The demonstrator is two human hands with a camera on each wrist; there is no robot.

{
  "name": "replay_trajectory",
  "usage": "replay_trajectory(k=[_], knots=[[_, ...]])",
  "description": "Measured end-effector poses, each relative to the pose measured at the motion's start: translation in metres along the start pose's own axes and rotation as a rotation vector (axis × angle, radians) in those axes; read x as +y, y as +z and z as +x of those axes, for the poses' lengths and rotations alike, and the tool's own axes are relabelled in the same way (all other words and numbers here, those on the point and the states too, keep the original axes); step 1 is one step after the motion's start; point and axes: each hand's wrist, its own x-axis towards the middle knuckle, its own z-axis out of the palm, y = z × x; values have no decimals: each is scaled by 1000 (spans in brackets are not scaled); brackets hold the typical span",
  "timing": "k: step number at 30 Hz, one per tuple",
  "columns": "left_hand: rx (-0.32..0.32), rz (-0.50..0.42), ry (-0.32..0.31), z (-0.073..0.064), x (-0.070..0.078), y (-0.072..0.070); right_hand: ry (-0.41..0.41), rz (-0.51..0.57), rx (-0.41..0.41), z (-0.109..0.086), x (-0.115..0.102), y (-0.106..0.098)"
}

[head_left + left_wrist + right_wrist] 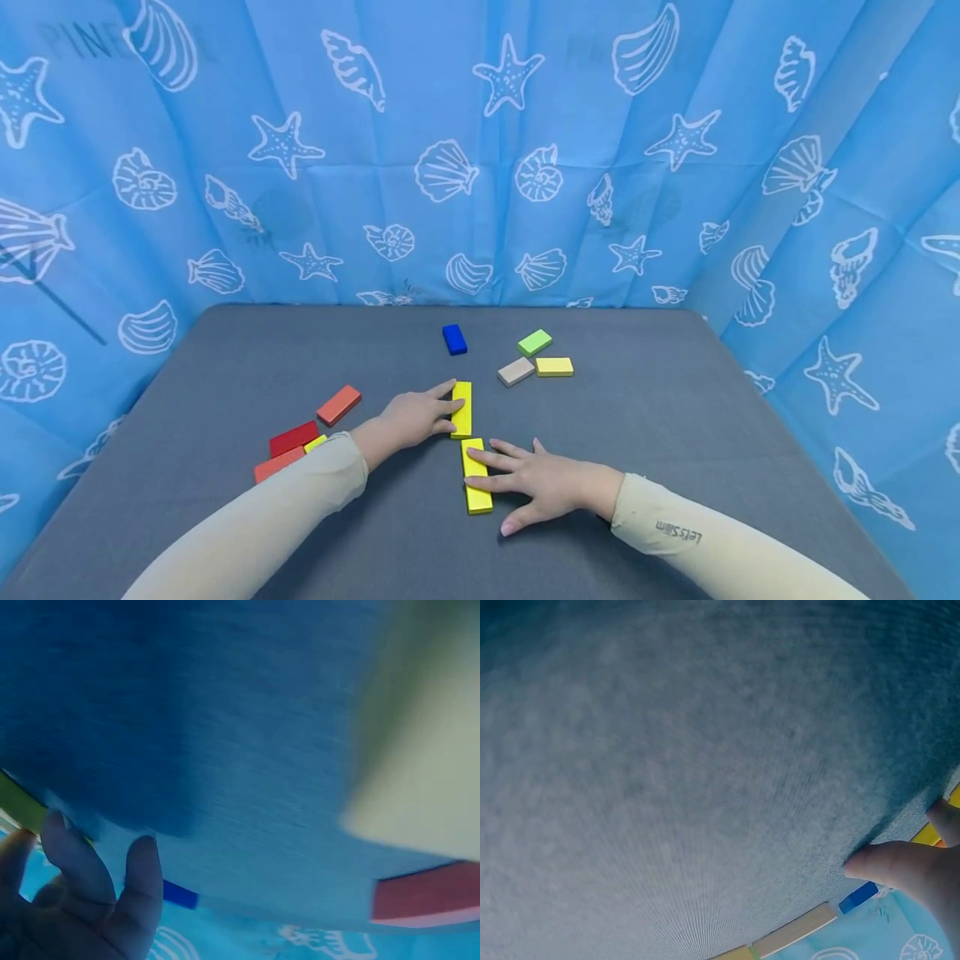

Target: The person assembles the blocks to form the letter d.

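Observation:
Two long yellow blocks lie almost end to end on the grey table, slightly offset sideways. The far yellow block (466,419) has my left hand (412,417) at its left side, with spread fingers resting over its top and edge. On the near yellow block (478,502) lie the extended fingertips of my right hand (551,482), which comes from the right; its thumb stands apart from the block. Left-hand fingers also show in the left wrist view, beside a yellowish block (21,806). The right wrist view shows only part of the right hand.
Beyond the hands lie a blue block (454,339), a green block (535,342), a pale wooden block (516,372) and a light yellow block (554,367). Left are an orange block (339,405), a red block (294,438) and others partly behind the left sleeve (300,492).

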Motion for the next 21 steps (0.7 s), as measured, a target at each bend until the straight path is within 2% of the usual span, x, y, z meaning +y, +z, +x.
replay_trajectory(k=[7,16,21], knots=[[13,-7,-33,0,14,-1,13,-2,0,0,-2,0],[37,-25,-3,-3,18,0,18,-5,13,-1,-8,2],[26,-45,18,-5,19,0,14,-16,11,-1,-11,5]])
